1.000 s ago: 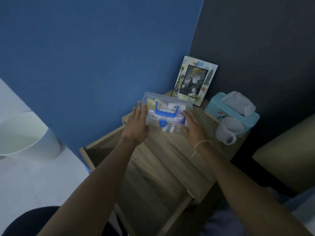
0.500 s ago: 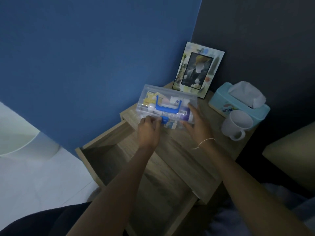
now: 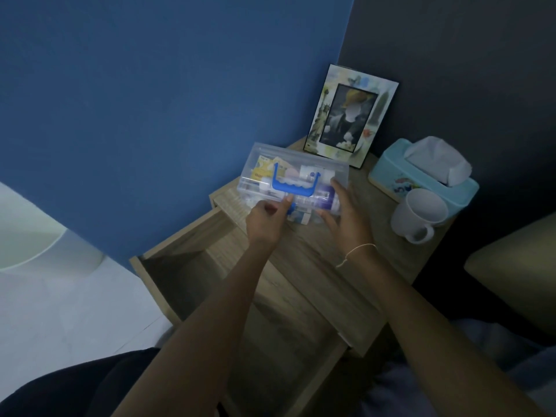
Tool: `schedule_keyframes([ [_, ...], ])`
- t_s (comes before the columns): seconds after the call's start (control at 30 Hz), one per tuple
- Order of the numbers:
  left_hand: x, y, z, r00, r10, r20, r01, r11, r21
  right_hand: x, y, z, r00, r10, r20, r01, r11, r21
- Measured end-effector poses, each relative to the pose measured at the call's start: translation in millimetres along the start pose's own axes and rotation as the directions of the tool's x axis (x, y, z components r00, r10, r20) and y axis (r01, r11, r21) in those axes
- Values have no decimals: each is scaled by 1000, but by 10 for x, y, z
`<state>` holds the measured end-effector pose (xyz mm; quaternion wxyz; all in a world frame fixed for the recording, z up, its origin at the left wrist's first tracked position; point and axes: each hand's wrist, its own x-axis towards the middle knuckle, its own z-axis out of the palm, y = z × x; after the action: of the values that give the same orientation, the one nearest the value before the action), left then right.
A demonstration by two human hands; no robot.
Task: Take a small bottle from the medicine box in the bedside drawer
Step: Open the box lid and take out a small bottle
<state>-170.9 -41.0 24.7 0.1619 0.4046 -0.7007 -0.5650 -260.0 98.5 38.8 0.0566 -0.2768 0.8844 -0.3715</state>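
Head view: medicine box is set on the nightstand surface, lid shut, above the open drawer. Left hand is curled at the blue latch, fingers pinched on it (thumb on top). Right hand is spread flat vs. the box's right end, bracing it. Small bottle can't be told apart inside. Risk: if the latch is jerked, box may be tipped toward the drawer, contents spilled; mug is near.

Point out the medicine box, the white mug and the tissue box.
medicine box (image 3: 304, 168): head view, on its clear lid above the blue handle.
white mug (image 3: 421, 210): head view, on its rim.
tissue box (image 3: 400, 174): head view, on its pale blue side.
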Motion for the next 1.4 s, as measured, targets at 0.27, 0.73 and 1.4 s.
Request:
schedule_keyframes([
  [0.27, -14, -102, -196, 989, 20, 144, -18, 1000, -10, 74, 20, -74, 997, -30, 66, 37, 993, -108],
  [0.73, -16, 99, -424, 935, 305, -180, -315, 949, -26, -113, -44, 70, 966, 156, -207, -75, 933, 351],
  [1.4, 1323, 485, -355, 914, 225, 337, -310, 924, 223, 936, -39, 16, 968, 214, -131, -110, 829, 548],
])
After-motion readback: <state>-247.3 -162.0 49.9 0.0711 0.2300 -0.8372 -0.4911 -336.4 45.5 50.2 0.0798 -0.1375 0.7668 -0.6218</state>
